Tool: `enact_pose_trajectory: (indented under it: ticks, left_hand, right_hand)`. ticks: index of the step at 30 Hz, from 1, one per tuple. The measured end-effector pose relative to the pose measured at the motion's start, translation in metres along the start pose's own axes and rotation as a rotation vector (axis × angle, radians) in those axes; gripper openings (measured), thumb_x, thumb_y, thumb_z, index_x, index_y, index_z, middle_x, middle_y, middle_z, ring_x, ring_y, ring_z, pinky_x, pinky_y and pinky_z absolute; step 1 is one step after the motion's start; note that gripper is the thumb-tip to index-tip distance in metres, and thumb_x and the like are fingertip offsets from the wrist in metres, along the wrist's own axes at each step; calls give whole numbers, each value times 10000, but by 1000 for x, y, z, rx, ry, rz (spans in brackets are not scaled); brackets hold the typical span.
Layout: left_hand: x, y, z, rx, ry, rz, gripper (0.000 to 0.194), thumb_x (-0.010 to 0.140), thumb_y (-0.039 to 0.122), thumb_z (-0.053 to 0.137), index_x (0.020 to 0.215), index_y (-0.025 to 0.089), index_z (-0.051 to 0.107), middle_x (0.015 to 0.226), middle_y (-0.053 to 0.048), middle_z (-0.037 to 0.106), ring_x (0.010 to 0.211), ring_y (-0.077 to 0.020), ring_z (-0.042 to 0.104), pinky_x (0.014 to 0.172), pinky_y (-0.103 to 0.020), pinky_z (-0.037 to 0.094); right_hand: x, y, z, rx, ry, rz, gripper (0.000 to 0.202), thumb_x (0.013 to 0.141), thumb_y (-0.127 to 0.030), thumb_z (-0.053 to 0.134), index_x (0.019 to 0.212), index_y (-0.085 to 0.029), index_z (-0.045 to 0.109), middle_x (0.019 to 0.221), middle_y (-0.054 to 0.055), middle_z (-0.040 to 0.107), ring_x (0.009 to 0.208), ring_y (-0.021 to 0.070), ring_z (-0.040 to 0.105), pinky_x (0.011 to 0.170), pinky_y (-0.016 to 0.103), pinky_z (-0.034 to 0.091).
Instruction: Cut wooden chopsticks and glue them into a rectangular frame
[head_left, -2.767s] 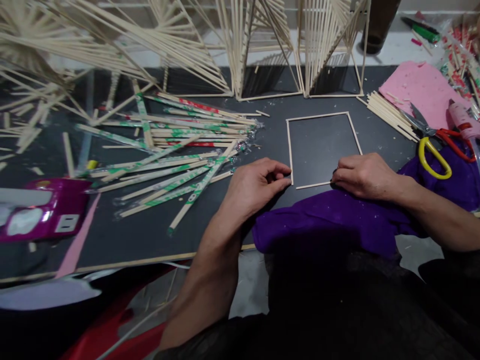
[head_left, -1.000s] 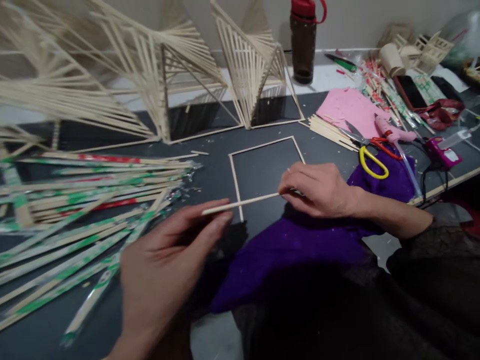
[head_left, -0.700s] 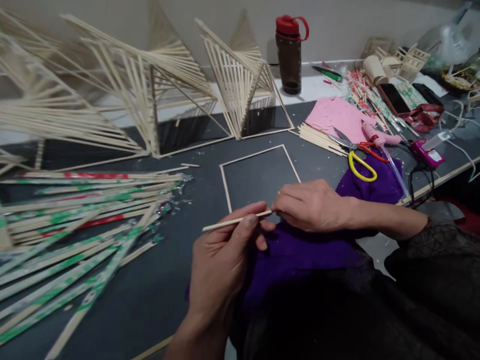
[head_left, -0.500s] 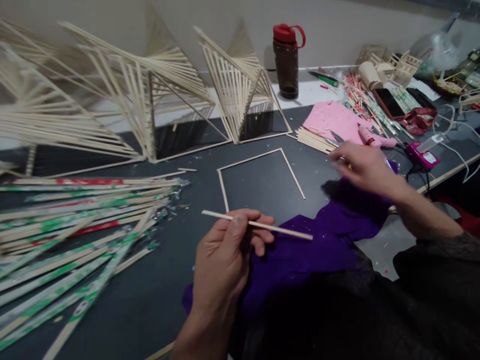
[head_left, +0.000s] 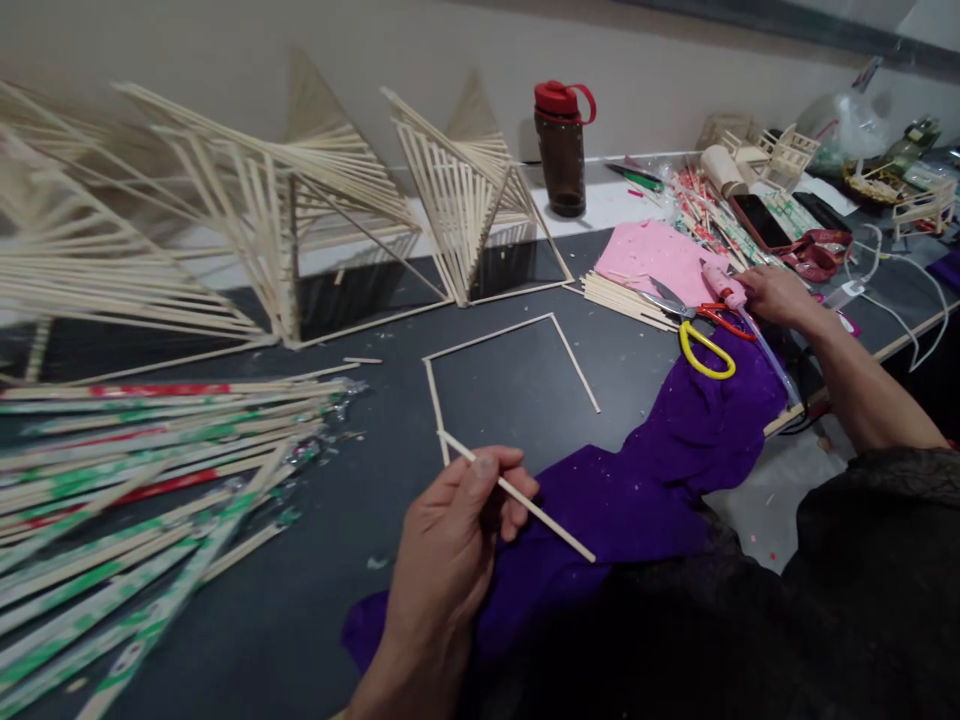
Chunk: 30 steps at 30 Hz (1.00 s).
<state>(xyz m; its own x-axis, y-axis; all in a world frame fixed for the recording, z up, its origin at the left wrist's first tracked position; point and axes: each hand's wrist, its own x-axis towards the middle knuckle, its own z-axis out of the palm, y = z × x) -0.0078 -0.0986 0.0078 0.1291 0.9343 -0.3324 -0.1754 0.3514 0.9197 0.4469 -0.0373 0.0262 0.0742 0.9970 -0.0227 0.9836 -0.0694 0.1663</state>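
A thin wooden stick [head_left: 551, 522] is pinched between the thumb and fingers of my left hand [head_left: 450, 535], slanting down to the right. Its upper end overlaps the left side of a three-sided stick frame [head_left: 487, 337] lying on the dark table. My right hand [head_left: 784, 297] is closed around the handle of a pink glue gun [head_left: 724, 286]; the handle is mostly hidden by the fingers. A clear glue stick [head_left: 769, 352] sticks out behind the gun. Scissors [head_left: 706, 352] with yellow and red handles lie just left of it, partly on a purple cloth [head_left: 667, 450].
Twisted stick structures [head_left: 465, 200] stand along the wall. Wrapped chopsticks [head_left: 150, 480] are spread at left. A bundle of bare sticks [head_left: 626, 303] lies by pink foam [head_left: 652, 258]. A red-lidded bottle [head_left: 562, 155], a phone [head_left: 759, 220] and white cables [head_left: 926, 290] are further back.
My right hand has moved right, off the scissors, onto the glue gun's handle. The stick in my left hand has tilted more steeply, its right end lower. The view has shifted slightly.
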Motion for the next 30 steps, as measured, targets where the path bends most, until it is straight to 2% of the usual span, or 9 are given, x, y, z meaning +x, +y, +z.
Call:
enact_pose_trajectory:
  ticks: [4,7,9,12,14,18,24,27,30]
  left_hand:
    - [0,-3,0,7,-32,-9,325,715,458,727,790,151,651,565,-1,629,407,-75,466,380,-183,369]
    - [1,-3,0,20,-55,-4,342,710,470,739,794,147,662,578,-8,639,417,-70,470,391,-176,368]
    - [1,-3,0,24,-65,-2,353,709,477,742,793,143,666,582,-13,642,421,-70,473,389,-173,362]
    - [0,-1,2,13,-70,-10,351,710,474,739,794,141,665,585,-16,643,415,-71,474,382,-175,357]
    - [-1,1,4,0,-71,-18,348,708,470,738,794,142,661,598,-18,649,413,-72,479,372,-175,351]
    - [-2,11,8,-53,-109,-26,363,699,481,740,819,145,669,641,-23,667,423,-77,508,352,-177,347]
    - [7,40,6,-45,-203,78,349,698,447,752,888,156,718,613,4,643,383,-45,464,343,-165,331]
    - [15,43,4,-52,-220,94,338,703,432,753,900,158,727,605,7,640,383,-38,460,346,-155,328]
    - [23,35,3,-73,-208,78,346,707,448,749,891,156,719,594,11,637,386,-37,465,350,-148,333]
  right_hand:
    - [-10,-7,-17,200,233,57,453,804,-259,519,1236,-149,599,1212,161,586,1091,291,541,856,370,419]
    - [-14,-18,-34,505,413,150,407,806,-306,517,1169,-140,601,1109,146,631,956,239,572,796,350,435]
    - [-15,-32,-48,761,454,178,351,787,-326,504,1051,-123,613,1040,158,656,856,201,571,736,331,439]
    - [-17,-66,-71,1204,378,36,317,733,-323,471,958,-128,581,1087,190,656,746,160,579,682,321,463]
    - [-20,-96,-87,1460,232,-82,349,706,-332,471,993,-149,547,1124,183,653,695,151,595,639,319,480]
    - [-17,-161,-101,1722,-42,-222,360,692,-365,499,984,-165,563,1037,138,696,664,155,623,587,291,495]
    - [7,-232,-87,1929,-271,-411,330,699,-365,547,931,-145,629,872,98,727,591,146,623,502,255,485]
    - [13,-247,-77,1962,-344,-426,324,708,-356,570,934,-136,644,856,92,731,571,134,618,478,237,476]
    - [16,-247,-69,1967,-377,-406,348,724,-367,574,967,-129,648,853,90,728,585,133,622,479,235,475]
